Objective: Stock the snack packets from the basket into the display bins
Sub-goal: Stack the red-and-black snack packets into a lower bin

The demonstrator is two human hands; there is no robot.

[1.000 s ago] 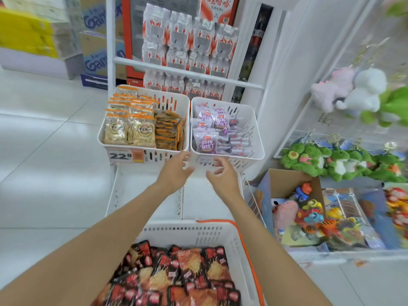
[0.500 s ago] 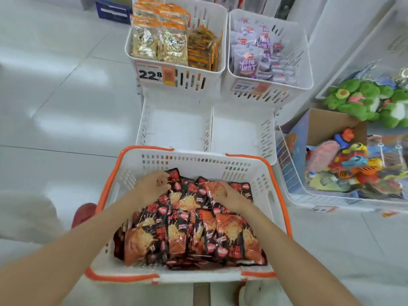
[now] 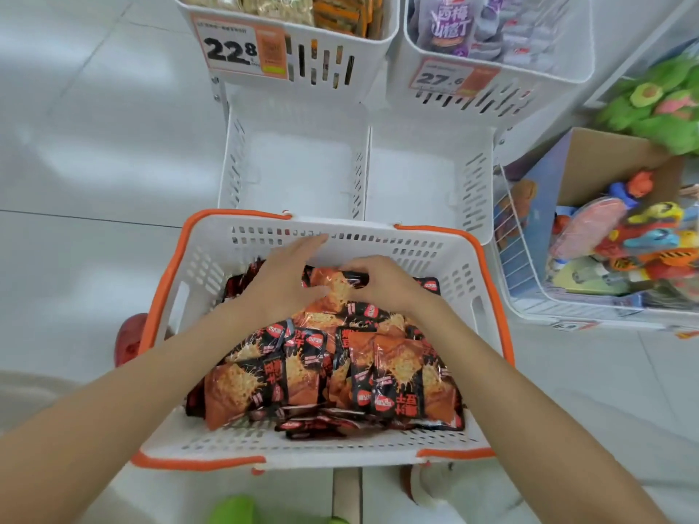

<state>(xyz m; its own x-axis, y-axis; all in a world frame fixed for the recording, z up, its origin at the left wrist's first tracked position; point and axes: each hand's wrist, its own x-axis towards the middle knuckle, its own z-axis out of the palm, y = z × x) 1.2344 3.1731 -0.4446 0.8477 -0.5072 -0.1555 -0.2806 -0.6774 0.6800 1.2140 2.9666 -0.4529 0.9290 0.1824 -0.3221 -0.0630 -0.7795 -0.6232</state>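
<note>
Basket (image 3: 166, 281): white slotted plastic with an orange rim, on the pale tiled floor (image 3: 94, 164), directly below the person.

Packets (image 3: 340, 372): red-orange and black, heaped in the basket and filling most of its bottom; all lie inside it.

Top packet (image 3: 333, 291): on the heap near the basket's far wall, between the two hands.

Left hand (image 3: 280, 285): palm down over the far left of the heap. Fingers straight and close together, tips reaching the far wall; the thumb lies against the top packet's left edge.

Right hand (image 3: 382, 281): palm down, fingers curled over the top packet's far edge, gripping it. The thumb is hidden.

Lower bins (image 3: 295, 164): two, white, slotted walls, side by side, just beyond the basket's far rim.

Upper bins (image 3: 378, 43): two, white, above and behind the lower pair. The left one holds tan and orange packs, the right one purple-grey packs.

Price tags (image 3: 242, 51): one on each upper bin's front, reading 22.8 on the left and 27.6 on the right.

Toy box (image 3: 590, 160): cardboard, in a wire bin to the right, filled with coloured toys.

Plush toys (image 3: 658, 104): green, upper right.
</note>
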